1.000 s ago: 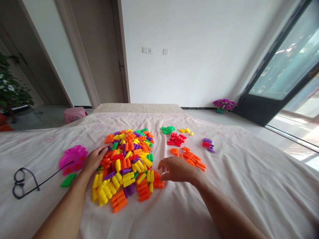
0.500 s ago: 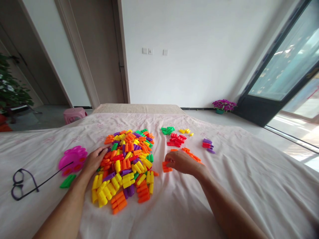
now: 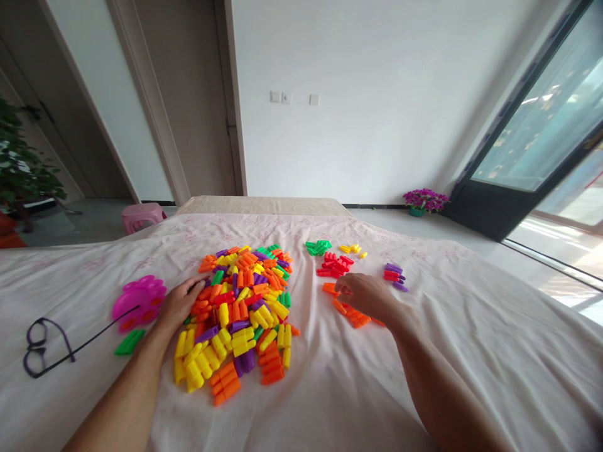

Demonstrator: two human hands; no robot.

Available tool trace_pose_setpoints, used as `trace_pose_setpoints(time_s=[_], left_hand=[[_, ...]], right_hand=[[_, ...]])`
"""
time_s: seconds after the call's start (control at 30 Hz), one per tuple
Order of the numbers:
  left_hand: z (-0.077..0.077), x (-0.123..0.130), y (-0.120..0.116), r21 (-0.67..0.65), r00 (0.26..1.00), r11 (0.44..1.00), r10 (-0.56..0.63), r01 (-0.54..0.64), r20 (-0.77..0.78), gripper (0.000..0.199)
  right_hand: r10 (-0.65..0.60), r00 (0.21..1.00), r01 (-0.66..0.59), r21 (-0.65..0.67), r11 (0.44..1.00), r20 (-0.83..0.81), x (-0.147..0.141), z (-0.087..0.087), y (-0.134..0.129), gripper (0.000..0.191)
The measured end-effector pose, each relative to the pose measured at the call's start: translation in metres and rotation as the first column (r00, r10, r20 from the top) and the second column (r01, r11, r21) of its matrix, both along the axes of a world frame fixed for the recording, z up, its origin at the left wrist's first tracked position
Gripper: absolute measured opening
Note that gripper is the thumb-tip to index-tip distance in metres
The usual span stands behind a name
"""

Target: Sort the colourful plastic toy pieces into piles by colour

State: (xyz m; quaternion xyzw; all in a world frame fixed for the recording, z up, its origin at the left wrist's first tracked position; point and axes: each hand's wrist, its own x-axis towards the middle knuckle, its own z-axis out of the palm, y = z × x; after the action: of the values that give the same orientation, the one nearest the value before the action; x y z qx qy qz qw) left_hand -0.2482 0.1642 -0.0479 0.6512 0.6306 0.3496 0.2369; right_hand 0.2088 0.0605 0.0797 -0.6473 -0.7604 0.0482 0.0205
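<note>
A large heap of plastic building pieces (image 3: 242, 301), orange, yellow, purple, green and red, lies on the cloth before me. My left hand (image 3: 181, 300) rests against the heap's left edge, fingers loosely apart and partly hidden among the pieces. To the right, my right hand (image 3: 367, 295) hovers over a small group of orange pieces (image 3: 355, 316), its fingers pinched together and pointing down. What is between those fingertips is hidden. Just beyond it lie red pieces (image 3: 333, 267), with green pieces (image 3: 318, 247) and yellow pieces (image 3: 351, 249) farther back.
Purple and red pieces (image 3: 394, 276) lie at the right. On the left are a magenta tray (image 3: 132, 298), black glasses (image 3: 36, 348) and a green piece (image 3: 130, 342). A patterned bedsheet (image 3: 292, 408) covers the surface. Beyond it stand a pink stool (image 3: 142, 216) and purple flowers (image 3: 425, 199).
My right hand has moved right and slightly away from me, from beside the heap to over the orange group. The orange piece it held no longer shows clearly. My left hand stays put.
</note>
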Motion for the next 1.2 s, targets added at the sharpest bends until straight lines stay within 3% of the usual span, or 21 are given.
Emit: trace_pose_setpoints(time_s=[0.13, 0.27, 0.67, 0.9, 1.07, 1.2], left_hand=[[-0.002, -0.001, 0.0, 0.005, 1.0, 1.0, -0.004, 0.004, 0.008, 0.052], [-0.003, -0.001, 0.001, 0.005, 1.0, 1.0, 0.004, -0.004, 0.006, 0.05], [-0.004, -0.001, 0.001, 0.011, 1.0, 1.0, 0.006, -0.006, -0.009, 0.052], [-0.002, -0.001, 0.001, 0.012, 1.0, 1.0, 0.007, -0.007, -0.016, 0.052], [0.002, 0.002, 0.0, 0.009, 1.0, 1.0, 0.018, -0.018, -0.018, 0.052], [0.003, 0.003, -0.002, 0.011, 1.0, 1.0, 0.006, -0.006, 0.001, 0.052]], right_hand=[[0.184, 0.975, -0.189, -0.029, 0.982, -0.125, -0.045, -0.015, -0.007, 0.017], [0.291, 0.943, -0.299, -0.028, 0.954, -0.164, -0.073, -0.031, -0.015, 0.021], [0.314, 0.949, -0.314, -0.034, 0.949, -0.005, -0.081, -0.042, -0.018, 0.019], [0.122, 0.986, -0.126, 0.025, 0.992, 0.113, -0.045, -0.028, -0.002, 0.02], [-0.043, 0.984, 0.05, -0.039, 0.998, 0.175, -0.015, -0.01, 0.004, 0.019], [-0.063, 0.988, 0.063, 0.005, 0.998, 0.138, -0.01, -0.002, 0.001, 0.02]])
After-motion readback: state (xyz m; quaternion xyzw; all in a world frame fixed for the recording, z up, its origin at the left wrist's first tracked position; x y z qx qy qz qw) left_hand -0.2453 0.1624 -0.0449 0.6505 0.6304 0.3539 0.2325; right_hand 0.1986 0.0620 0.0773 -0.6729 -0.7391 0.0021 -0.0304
